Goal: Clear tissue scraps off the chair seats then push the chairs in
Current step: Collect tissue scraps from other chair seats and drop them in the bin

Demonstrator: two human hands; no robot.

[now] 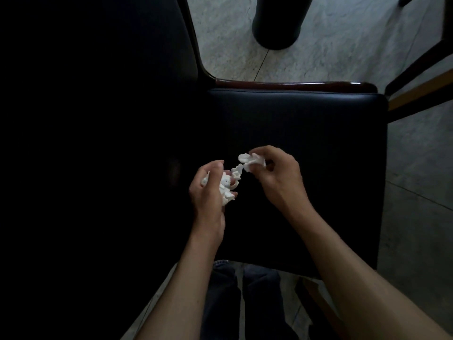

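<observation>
A chair with a black padded seat (306,123) and a dark wooden rim fills the middle of the head view. Both hands hover over its near half. My left hand (208,192) is curled around a bunch of crumpled white tissue scraps (226,186). My right hand (279,173) pinches another white tissue scrap (250,161) between thumb and fingers, right beside the left hand's bunch. The two wads nearly touch. No loose scrap shows on the visible part of the seat.
The chair's tall black backrest (122,94) darkens the whole left side. A thick black table leg (277,23) stands on the pale marble floor (343,45) beyond the seat. Another wooden chair frame (421,92) is at the right. My legs (240,298) are just in front of the seat.
</observation>
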